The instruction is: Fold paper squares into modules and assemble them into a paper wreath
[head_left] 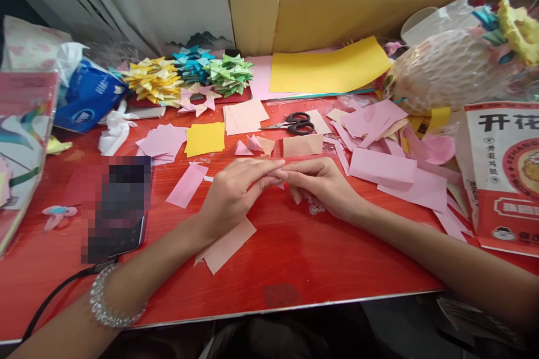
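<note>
Two bare hands pinch a small pink paper piece together over a red table.

Nearest, the left wrist wears a clear bead bracelet, and a peach paper sheet lies under the left forearm. Mid-table, the left hand and right hand meet fingertip to fingertip, fingers closed narrow on the small pink paper piece, which is mostly hidden between them just above the red table. A phone with a cable lies to the left, with a pink paper strip beside it. Farther back lie a yellow paper stack, black-handled scissors and loose pink offcuts. Farthest stand piles of folded paper units in yellow, blue and green, and a large yellow sheet.
</note>
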The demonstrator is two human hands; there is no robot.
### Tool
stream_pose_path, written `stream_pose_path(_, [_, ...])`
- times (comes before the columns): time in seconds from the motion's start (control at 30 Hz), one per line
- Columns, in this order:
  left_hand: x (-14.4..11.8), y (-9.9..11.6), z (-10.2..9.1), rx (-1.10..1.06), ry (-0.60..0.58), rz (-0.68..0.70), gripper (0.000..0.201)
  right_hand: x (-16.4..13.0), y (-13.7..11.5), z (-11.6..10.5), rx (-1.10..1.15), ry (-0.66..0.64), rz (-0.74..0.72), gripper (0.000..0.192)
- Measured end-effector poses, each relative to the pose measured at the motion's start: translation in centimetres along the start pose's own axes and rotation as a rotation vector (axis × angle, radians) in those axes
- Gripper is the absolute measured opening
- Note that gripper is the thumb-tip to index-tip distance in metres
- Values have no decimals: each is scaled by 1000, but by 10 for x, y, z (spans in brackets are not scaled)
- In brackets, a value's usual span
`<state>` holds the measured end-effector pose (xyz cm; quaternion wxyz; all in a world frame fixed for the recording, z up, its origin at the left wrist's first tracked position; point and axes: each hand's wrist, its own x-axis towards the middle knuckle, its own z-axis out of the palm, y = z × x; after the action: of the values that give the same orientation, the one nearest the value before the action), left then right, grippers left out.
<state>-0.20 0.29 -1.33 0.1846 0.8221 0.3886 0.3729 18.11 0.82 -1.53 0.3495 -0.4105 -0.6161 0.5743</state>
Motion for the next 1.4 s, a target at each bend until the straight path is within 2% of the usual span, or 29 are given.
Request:
stream_pose_path(0.13, [1,4,-3,-223,57,-330,15,4,-1,-1,-50,76,-79,26])
stream_pose_path(0.2, [2,5,-3,-392,90,-421,13,6,0,0,-37,39,-52,28])
stream_pose_path(0.33, [4,6,0,-555,105,-507,13,4,0,3,-109,-110,11,24])
stream_pose_path(0.57, [4,4,-1,-478,-35,-584,17,1,-1,4,-120,-110,35,31])
stream_pose_path(0.73, [3,3,0,-464,-85,-596,23,3,1,2,-51,-150,70,32])
stream_pose_path(0.93, [5,0,-1,-450,-129,-628,26,5,5,2,63,-51,85,32])
stream_pose_path(1.1, [5,1,-3,-494,-169,-641,27,8,5,1,141,-73,88,29])
stream_pose_path(1.17, [5,1,-3,-453,-162,-617,28,9,5,1,152,-82,82,28])
stream_pose_path(1.3, [6,1,-3,-289,-3,-503,23,8,1,-1,65,-135,94,31])
stream_pose_path(1.33, [6,0,-4,-272,-2,-478,21,8,1,-1,23,-162,98,32])
stream_pose_path(1.4, [6,-1,-4,-266,-69,-448,21,6,-1,-1,-59,-201,89,34])
